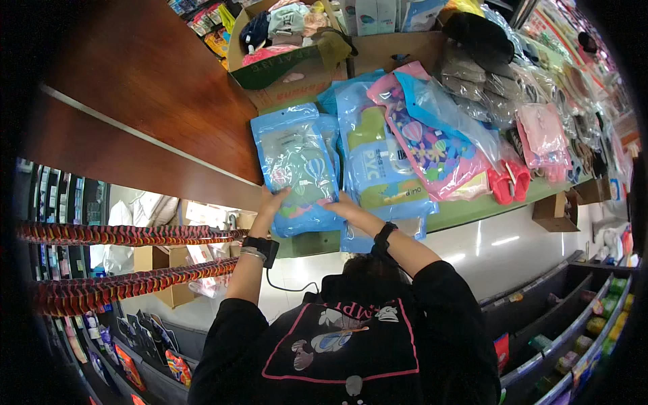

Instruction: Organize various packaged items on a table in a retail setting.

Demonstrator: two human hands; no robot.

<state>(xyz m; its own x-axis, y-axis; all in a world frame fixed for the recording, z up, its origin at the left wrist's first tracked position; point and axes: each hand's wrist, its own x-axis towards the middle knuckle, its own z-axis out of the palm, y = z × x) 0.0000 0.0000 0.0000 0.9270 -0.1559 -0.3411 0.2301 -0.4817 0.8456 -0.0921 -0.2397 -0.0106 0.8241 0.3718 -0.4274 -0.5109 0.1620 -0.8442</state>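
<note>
Both hands reach up to one flat blue plastic pouch, which lies a little left of the middle of the frame on a green shelf. The left hand is at the lower left edge of the pouch, with the fingers bent around that edge, so it grips the pouch. The right hand is at the lower right edge, with the fingers stretched along the bottom and pressed against it; whether they close around the edge cannot be told. Through its clear front, the pouch shows something in pale green with a balloon pattern.

Just to the right of it, and touching it, is a second blue pouch with green and yellow contents. A pink and blue pouch with a colourful balloon print lies partly over that one. Further right are red slippers and a pink packet, and at the upper right of the frame a row of clear bags with grey items inside.

At the top middle of the frame an open cardboard box holds mixed folded textiles in dark blue, pale green and pink. A small cardboard box hangs under the shelf at the right. At the lower right, dark shelves carry small green packs.
</note>
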